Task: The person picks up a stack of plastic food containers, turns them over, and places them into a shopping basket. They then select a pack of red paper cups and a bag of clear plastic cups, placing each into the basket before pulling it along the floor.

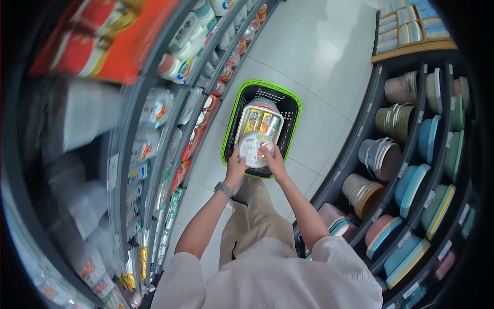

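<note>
A black shopping basket with a green rim (pixel 232 121) stands on the tiled floor in front of me. Inside it lie packaged goods, among them a clear tray with yellow and red labels (pixel 260 122). Both hands hold a round white lidded container (pixel 253 148) over the near end of the basket. My left hand (pixel 236 167), with a watch on its wrist, grips the container's left edge. My right hand (pixel 274 160) grips its right edge.
Shelves of bottles and packets (pixel 170 113) run along the left of the aisle. On the right, dark shelves (pixel 411 154) hold stacked buckets, basins and bowls. Pale floor tiles (pixel 319 62) stretch ahead beyond the basket.
</note>
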`<action>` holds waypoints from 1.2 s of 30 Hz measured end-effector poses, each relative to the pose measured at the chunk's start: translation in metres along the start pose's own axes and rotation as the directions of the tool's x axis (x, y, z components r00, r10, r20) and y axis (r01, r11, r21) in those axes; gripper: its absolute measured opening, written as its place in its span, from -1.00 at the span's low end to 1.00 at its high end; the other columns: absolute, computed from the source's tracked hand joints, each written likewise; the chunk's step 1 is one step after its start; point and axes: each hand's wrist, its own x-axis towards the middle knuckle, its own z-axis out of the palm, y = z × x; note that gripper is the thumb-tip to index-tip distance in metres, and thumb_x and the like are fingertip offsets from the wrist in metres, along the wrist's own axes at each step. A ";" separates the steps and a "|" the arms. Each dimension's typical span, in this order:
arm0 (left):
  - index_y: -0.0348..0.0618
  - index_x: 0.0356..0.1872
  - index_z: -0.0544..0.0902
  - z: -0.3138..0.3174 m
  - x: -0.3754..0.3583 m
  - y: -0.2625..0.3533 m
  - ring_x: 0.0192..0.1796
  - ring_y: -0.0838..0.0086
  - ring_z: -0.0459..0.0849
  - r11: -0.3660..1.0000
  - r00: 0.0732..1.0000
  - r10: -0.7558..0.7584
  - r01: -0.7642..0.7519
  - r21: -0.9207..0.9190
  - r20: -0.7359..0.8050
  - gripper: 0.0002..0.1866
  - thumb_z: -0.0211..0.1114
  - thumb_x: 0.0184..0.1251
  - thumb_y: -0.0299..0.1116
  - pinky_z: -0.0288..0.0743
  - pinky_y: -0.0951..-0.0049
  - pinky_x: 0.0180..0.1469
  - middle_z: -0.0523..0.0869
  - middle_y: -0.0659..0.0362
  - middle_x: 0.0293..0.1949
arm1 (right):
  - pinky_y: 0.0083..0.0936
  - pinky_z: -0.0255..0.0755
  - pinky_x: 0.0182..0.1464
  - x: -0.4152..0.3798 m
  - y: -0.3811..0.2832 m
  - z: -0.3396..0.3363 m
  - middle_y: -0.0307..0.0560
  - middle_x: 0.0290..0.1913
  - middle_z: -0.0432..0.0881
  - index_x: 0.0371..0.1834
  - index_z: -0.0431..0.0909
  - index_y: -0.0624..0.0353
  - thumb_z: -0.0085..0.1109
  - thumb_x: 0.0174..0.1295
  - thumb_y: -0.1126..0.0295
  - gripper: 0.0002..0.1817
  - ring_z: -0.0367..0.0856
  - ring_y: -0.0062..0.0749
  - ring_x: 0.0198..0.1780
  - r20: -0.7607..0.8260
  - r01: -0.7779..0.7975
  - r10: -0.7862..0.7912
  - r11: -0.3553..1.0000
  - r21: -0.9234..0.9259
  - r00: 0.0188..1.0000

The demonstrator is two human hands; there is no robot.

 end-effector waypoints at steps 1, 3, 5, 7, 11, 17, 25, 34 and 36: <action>-0.09 0.65 0.02 0.000 0.036 -0.007 0.16 0.24 0.71 1.000 1.000 -0.009 0.009 0.011 0.000 -0.22 0.07 0.46 -0.64 0.69 0.26 0.09 0.61 -0.09 0.25 | -0.49 0.51 0.16 0.028 0.003 0.000 -0.02 0.16 0.65 0.42 0.37 0.25 0.24 0.45 0.02 -0.34 0.63 -0.44 0.13 -0.024 0.002 -0.003 0.999 -0.038 1.000; -0.22 0.57 0.17 -0.001 0.100 -0.021 0.10 0.00 0.73 0.913 0.978 0.196 -0.154 0.379 -0.073 -0.27 0.18 0.37 -0.55 0.63 0.14 0.13 0.67 -0.19 0.15 | -0.49 0.54 0.08 0.072 -0.004 -0.001 -0.03 0.10 0.66 0.39 0.40 0.28 0.19 0.48 0.09 -0.41 0.64 -0.47 0.03 -0.001 0.060 -0.060 0.997 0.041 0.998; -0.26 0.40 0.35 0.006 0.150 -0.021 0.08 -0.19 0.69 0.855 0.923 0.352 -0.249 0.456 -0.156 -0.40 0.23 0.31 -0.48 0.54 0.01 0.18 0.70 -0.26 0.06 | -0.52 0.56 0.03 0.118 -0.001 0.000 -0.08 0.00 0.66 0.38 0.42 0.27 0.15 0.49 0.11 -0.44 0.63 -0.48 -0.06 -0.015 0.006 -0.006 1.000 0.028 1.000; -0.26 0.27 0.44 0.019 0.171 0.018 0.10 -0.19 0.68 0.850 0.946 0.225 -0.074 0.522 -0.233 -0.51 0.20 0.30 -0.47 0.53 -0.03 0.19 0.71 -0.26 0.05 | -0.51 0.57 0.00 0.154 -0.005 -0.003 -0.11 -0.05 0.64 0.36 0.43 0.27 0.15 0.50 0.12 -0.46 0.62 -0.49 -0.10 -0.060 -0.022 0.023 0.999 0.025 0.998; -0.28 0.26 0.49 0.018 0.223 0.044 0.00 0.01 0.77 0.721 0.949 0.286 -0.121 0.682 -0.134 -0.51 0.17 0.27 -0.43 0.60 0.10 0.06 0.78 -0.17 -0.11 | -0.44 0.67 -0.22 0.206 0.001 0.006 -0.11 -0.08 0.63 0.33 0.43 0.28 0.12 0.50 0.15 -0.50 0.66 -0.46 -0.13 -0.112 -0.048 0.063 0.991 0.127 0.992; -0.29 0.38 0.44 0.019 0.267 0.048 -0.03 -0.10 0.73 0.585 0.910 0.413 -0.232 0.777 -0.040 -0.41 0.21 0.30 -0.38 0.57 0.03 0.09 0.75 -0.24 -0.12 | -0.41 0.77 -0.16 0.243 0.002 0.017 0.02 0.05 0.64 0.36 0.35 0.31 0.05 0.53 0.14 -0.47 0.75 -0.27 -0.06 -0.046 -0.173 0.195 0.938 0.301 0.980; -0.34 0.41 0.29 0.029 0.261 0.028 0.21 -0.22 0.54 0.532 0.877 0.480 -0.294 0.794 0.003 -0.38 0.20 0.36 -0.37 0.47 -0.04 0.23 0.52 -0.37 0.18 | -0.33 0.76 -0.27 0.258 0.009 0.010 0.12 0.18 0.58 0.41 0.27 0.27 0.06 0.52 0.01 -0.38 0.76 -0.16 -0.06 -0.051 -0.151 0.180 0.924 0.352 0.982; -0.26 -0.26 0.63 -0.063 0.122 -0.154 -0.17 0.04 0.74 0.646 0.969 0.193 -0.244 0.723 0.155 -0.75 0.24 0.39 -0.24 0.58 0.09 -0.10 0.74 -0.11 -0.24 | -0.53 0.42 -0.49 0.131 0.144 -0.059 -0.29 -0.57 0.42 -0.44 0.34 0.10 0.10 0.48 0.15 -0.64 0.47 -0.53 -0.56 -0.192 -0.179 0.176 0.984 0.003 0.965; -0.19 -0.18 0.70 -0.073 0.063 -0.150 -0.05 -0.08 0.75 0.593 0.987 -0.148 0.036 0.804 0.065 -0.72 0.21 0.37 -0.18 0.62 0.02 0.03 0.78 -0.13 -0.20 | -0.47 0.51 -0.44 0.062 0.125 -0.088 -0.06 -0.52 0.65 -0.31 0.59 0.27 0.08 0.42 0.20 -0.67 0.66 -0.35 -0.48 -0.199 -0.377 0.352 0.920 -0.107 0.915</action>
